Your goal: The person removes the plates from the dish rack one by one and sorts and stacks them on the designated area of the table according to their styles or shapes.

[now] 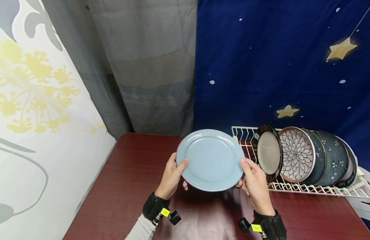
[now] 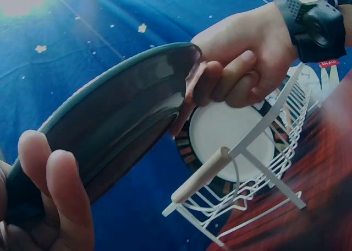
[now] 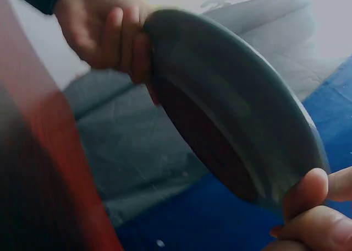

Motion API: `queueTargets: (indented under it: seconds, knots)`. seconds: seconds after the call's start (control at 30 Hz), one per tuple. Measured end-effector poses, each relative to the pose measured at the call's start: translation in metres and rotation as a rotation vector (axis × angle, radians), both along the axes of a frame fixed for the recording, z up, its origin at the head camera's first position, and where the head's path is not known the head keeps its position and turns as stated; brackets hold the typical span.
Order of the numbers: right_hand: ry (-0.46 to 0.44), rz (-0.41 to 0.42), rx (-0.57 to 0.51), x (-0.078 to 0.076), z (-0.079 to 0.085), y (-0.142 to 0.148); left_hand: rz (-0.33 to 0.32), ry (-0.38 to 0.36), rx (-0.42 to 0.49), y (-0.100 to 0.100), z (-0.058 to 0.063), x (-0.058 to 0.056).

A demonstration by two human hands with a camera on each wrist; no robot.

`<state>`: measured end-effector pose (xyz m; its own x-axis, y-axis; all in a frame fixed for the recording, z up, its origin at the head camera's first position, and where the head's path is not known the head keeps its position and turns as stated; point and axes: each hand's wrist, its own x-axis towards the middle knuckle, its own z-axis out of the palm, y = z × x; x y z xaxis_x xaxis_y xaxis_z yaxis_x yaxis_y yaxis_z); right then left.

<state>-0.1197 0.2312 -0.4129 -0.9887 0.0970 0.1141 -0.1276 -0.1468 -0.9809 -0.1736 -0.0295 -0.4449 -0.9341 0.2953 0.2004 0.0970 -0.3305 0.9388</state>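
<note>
A light blue plate [image 1: 210, 160] with a beaded rim is held above the table, its face turned up toward the head camera. My left hand [image 1: 169, 176] grips the left edge, thumb on top of the rim and fingers beneath. On the opposite edge my right hand [image 1: 255, 183] pinches the rim in the same way. The plate's underside [image 2: 126, 102] looks dark in the left wrist view, with fingertips [image 2: 69, 193] of the left hand below it. From the right wrist view, the underside [image 3: 220, 108] spans between both hands.
Right of the plate stands a white wire dish rack [image 1: 311, 190] on the dark red table [image 1: 136, 166]. Several plates lean in it, including a dark-rimmed plate [image 1: 268, 153] and a flower-patterned plate [image 1: 296, 154]. A blue star curtain [image 1: 248, 66] and a grey curtain [image 1: 151, 66] hang behind.
</note>
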Motion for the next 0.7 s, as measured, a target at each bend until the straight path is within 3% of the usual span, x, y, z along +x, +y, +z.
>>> queueTargets:
  seconds: [0.43,0.7]
  knots:
    - [0.049,-0.072,0.013,0.003,0.006,0.023,0.135,0.006,0.062,-0.037,-0.015,-0.003]
    - [0.059,-0.084,-0.022,0.002,0.006,0.029,0.223,-0.004,0.056,-0.055,-0.021,0.002]
